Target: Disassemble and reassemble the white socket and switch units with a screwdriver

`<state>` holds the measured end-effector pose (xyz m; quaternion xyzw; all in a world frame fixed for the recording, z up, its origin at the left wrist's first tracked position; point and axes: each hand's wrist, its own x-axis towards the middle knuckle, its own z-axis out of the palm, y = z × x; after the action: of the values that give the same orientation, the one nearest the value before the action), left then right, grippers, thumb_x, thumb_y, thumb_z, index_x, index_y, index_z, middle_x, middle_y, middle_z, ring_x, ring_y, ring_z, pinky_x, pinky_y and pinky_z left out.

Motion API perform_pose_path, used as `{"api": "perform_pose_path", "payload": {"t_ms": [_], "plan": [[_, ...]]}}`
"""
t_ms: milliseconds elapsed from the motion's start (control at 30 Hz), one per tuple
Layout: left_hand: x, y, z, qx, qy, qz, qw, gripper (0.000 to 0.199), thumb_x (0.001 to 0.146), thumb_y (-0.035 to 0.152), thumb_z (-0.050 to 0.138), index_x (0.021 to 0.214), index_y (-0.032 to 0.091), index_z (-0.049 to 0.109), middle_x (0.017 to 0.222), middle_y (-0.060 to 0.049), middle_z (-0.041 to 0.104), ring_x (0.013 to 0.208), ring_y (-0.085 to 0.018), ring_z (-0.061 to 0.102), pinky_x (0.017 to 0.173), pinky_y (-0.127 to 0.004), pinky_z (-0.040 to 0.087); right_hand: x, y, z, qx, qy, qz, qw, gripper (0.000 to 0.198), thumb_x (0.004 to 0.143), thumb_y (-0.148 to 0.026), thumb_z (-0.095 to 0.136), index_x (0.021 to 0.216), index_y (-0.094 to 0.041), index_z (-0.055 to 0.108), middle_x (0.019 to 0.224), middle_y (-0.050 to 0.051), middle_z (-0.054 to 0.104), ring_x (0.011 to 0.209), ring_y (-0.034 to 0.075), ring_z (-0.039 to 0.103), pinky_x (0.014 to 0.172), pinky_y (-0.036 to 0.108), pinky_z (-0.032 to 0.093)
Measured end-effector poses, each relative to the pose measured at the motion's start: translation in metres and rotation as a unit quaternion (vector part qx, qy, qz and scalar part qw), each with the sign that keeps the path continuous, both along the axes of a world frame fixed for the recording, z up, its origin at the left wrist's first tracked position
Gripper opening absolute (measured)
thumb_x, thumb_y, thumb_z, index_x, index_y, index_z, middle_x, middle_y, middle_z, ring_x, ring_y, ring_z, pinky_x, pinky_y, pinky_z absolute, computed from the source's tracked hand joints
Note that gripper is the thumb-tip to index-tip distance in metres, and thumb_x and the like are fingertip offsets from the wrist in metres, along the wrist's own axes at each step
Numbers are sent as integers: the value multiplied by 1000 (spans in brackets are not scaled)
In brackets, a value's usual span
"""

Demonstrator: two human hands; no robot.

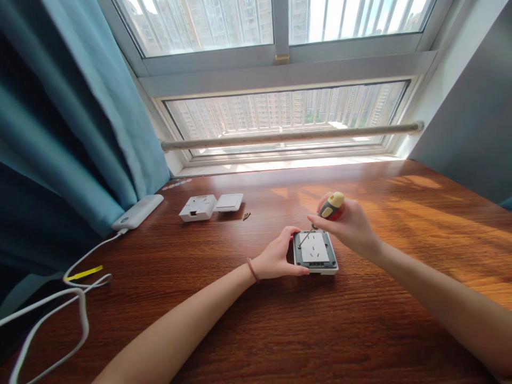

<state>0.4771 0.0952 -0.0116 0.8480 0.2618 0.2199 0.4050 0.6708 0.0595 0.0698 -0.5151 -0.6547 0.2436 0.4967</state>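
A window [280,66] lines the wooden surface [288,330]'s far edge; left grip [277,260] clasps a socket [316,250], right grip [352,226] a screwdriver [332,206].

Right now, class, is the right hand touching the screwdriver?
Touching: the head view shows the right hand gripping the screwdriver by its handle.

No legible txt, nos. or brand signs in view.
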Motion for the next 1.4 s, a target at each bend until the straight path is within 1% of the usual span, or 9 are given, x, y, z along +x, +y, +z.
{"api": "perform_pose_path", "payload": {"t_ms": [100,233,400,533,633,767,1033,1267,1400], "plan": [[0,0,-1,-10,-14,-4,1000,79,60,39,76,124,21,33,116,-9,47,105,-25,49,91,-40,42,-6,2,-8,1,43,-7,999,20,69,-30,69,75,-17,56,65,0,59,55,11,55,49,24,44],[0,0,-2,-13,-16,-2,1000,79,59,38,77,124,21,33,116,-9,47,105,-25,50,90,-40,42,-1,5,-1,-100,135,102,981,34,68,-30,71,94,-18,53,68,-2,60,41,7,50,36,20,38],[0,0,-2,-3,3,8,1000,81,59,41,76,124,20,33,116,-10,46,103,-26,50,89,-41,42,11,3,15,-183,136,227,947,37,71,-28,67,101,-18,47,87,6,66,60,16,65,55,31,53],[0,0,-1,-9,-9,2,1000,80,59,39,77,124,21,33,116,-9,47,104,-26,50,90,-40,42,5,-3,10,-70,-8,79,994,21,69,-31,68,74,-17,53,66,2,62,52,13,57,49,28,46],[1,-1,-1,-18,-18,-4,1000,80,60,38,76,125,21,33,116,-9,48,105,-25,49,90,-40,42,-6,-7,-1,65,-101,-57,991,25,67,-30,70,58,-17,49,51,-3,52,47,10,48,47,26,40],[0,-1,-1,-17,-20,1,1000,81,59,38,77,125,21,33,118,-9,47,106,-26,49,91,-40,41,-15,-8,-10,56,8,-18,998,15,73,-26,65,80,-17,55,72,0,62,51,9,51,48,24,43],[0,-1,0,-20,-13,3,1000,80,59,38,77,124,21,34,117,-10,47,105,-26,50,91,-42,41,3,-4,11,-147,114,198,962,32,75,-29,63,100,-18,48,88,6,64,58,13,62,55,30,54],[1,-1,0,-27,-18,-4,999,80,60,37,76,125,21,33,118,-10,48,107,-26,50,92,-41,41,-2,0,-5,10,-48,-52,997,26,64,-34,73,62,-18,51,56,-1,56,53,12,53,49,27,44],[1,-2,1,-23,-9,1,1000,80,60,38,76,125,20,32,119,-10,46,108,-27,49,93,-42,40,-6,5,-12,-18,73,22,997,25,69,-32,70,83,-18,54,72,1,63,53,10,54,45,24,42]]}}
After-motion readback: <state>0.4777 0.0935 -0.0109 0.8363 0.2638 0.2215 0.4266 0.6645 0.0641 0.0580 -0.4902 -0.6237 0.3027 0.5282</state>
